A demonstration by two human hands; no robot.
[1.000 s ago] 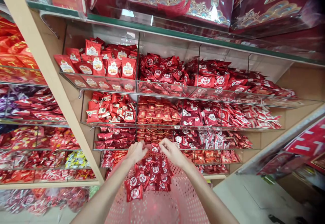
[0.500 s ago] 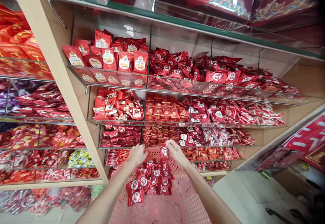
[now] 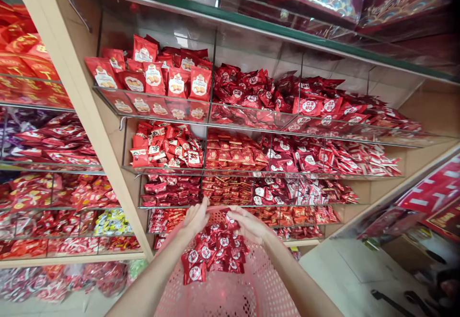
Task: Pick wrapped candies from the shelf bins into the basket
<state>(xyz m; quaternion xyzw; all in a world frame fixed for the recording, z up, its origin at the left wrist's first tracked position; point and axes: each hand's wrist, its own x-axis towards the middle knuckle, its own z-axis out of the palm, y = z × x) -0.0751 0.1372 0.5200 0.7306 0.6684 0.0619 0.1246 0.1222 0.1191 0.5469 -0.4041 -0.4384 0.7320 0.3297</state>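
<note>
A pink perforated plastic basket (image 3: 266, 278) is in front of me, with a pile of small red candy packets (image 3: 219, 250) printed with white circles inside. My left hand (image 3: 195, 220) is closed at the basket's far left rim, its index finger sticking up; its grip is partly hidden. Between the fingers and thumb of my right hand (image 3: 248, 226), a red candy packet (image 3: 230, 220) is pinched just inside the far rim, right above the pile.
Beyond the basket rise wooden shelves with clear dividers, full of red packets (image 3: 235, 151). A green-edged glass shelf (image 3: 251, 19) with maroon boxes hangs overhead. A wooden post (image 3: 77, 115) separates the left shelves. Bagged goods (image 3: 64, 278) lie at lower left; tiled floor (image 3: 345, 274) shows at right.
My right hand has moved slightly left and down into the basket, its fingers now over the packet by the rim. The left index finger has lifted. My view has shifted slightly.
</note>
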